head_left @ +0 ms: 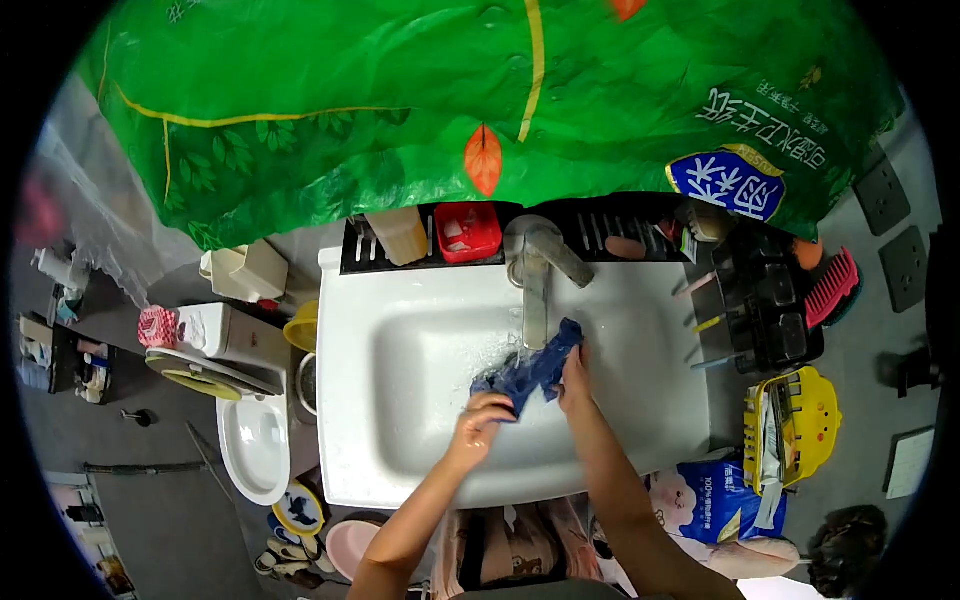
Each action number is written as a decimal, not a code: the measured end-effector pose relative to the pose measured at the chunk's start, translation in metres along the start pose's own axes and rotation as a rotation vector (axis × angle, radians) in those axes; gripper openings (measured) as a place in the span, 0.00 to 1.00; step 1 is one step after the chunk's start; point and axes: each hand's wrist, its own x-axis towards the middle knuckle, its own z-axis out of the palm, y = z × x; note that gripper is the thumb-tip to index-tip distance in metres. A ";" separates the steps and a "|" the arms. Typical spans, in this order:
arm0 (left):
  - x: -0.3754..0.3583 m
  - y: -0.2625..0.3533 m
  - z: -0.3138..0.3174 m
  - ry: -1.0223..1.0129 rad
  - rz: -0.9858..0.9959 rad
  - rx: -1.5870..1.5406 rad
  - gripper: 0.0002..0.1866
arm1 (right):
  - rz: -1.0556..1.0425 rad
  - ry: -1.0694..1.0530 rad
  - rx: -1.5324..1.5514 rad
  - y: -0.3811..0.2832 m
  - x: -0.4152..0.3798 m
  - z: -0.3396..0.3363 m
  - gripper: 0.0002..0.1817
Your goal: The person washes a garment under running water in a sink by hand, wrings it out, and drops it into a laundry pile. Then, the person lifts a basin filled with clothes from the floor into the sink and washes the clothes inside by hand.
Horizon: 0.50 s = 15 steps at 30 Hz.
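Observation:
A wet dark blue cloth [530, 375] is stretched between my hands over the white sink basin [420, 360]. My left hand [484, 425] has its fingers closed on the cloth's lower left end. Higher up on the right, my right hand [574, 380] grips the other end. The faucet [536, 300] stands at the back of the sink, its spout just above the cloth. Water splashes on the basin beside the cloth, left of the spout.
A red soap dish [468, 232] and a bottle [398, 236] stand behind the basin. Black holders [765, 300] and a yellow basket [812, 425] are on the right. A toilet [256, 450] is at the left. Green plastic [380, 60] hangs across the top.

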 end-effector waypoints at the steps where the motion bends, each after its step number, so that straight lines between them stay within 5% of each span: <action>1: -0.006 -0.001 0.007 -0.076 -0.002 -0.005 0.14 | 0.325 -0.190 0.005 0.005 0.013 -0.005 0.23; 4: -0.017 0.000 0.013 -0.242 -0.058 -0.040 0.12 | 0.477 -0.826 0.427 0.007 0.002 -0.006 0.24; 6: -0.026 -0.014 0.008 -0.275 -0.165 -0.096 0.09 | 0.514 -0.885 0.451 -0.006 -0.018 0.000 0.24; 9: -0.024 -0.055 0.000 0.369 -0.378 -0.096 0.11 | 0.616 -0.961 0.479 -0.004 -0.017 -0.006 0.23; 11: -0.014 -0.098 -0.003 0.554 -0.610 -0.046 0.21 | 0.612 -0.867 0.386 0.001 -0.021 -0.006 0.22; 15: 0.016 -0.118 0.009 0.436 -1.033 -0.851 0.28 | 0.673 -0.905 0.338 0.000 -0.029 -0.010 0.21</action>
